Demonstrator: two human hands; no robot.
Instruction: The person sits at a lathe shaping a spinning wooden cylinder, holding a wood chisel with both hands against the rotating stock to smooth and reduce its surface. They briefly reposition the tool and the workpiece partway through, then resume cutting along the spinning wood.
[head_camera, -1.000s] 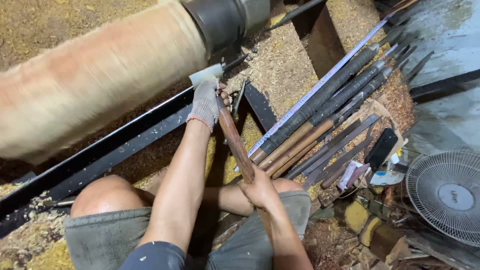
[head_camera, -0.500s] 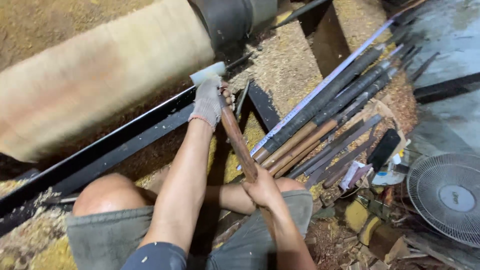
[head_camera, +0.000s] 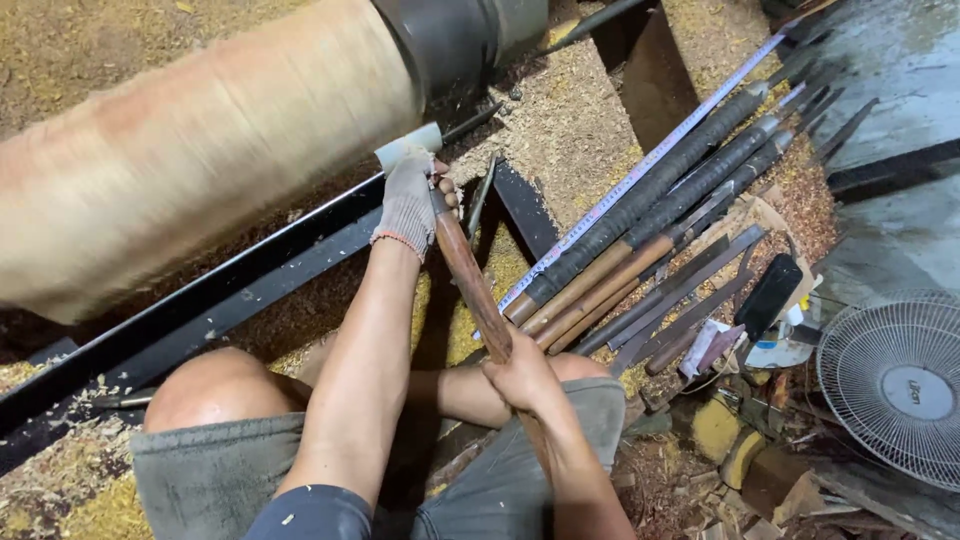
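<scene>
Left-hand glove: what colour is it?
Grey knit glove with a reddish cuff edge, seen in the head view.

Small crumpled white-pink packet (head_camera: 712, 345), maybe w/ label, beside black case (head_camera: 768, 295).

Just beyond the fingers of the left hand (head_camera: 408, 195) lies the log (head_camera: 200, 140), the tool handle (head_camera: 475, 290) runs back to the right hand (head_camera: 520, 375), and right of both fingers lie spare tools (head_camera: 640, 220), with a fan (head_camera: 895, 385) farther right.
</scene>
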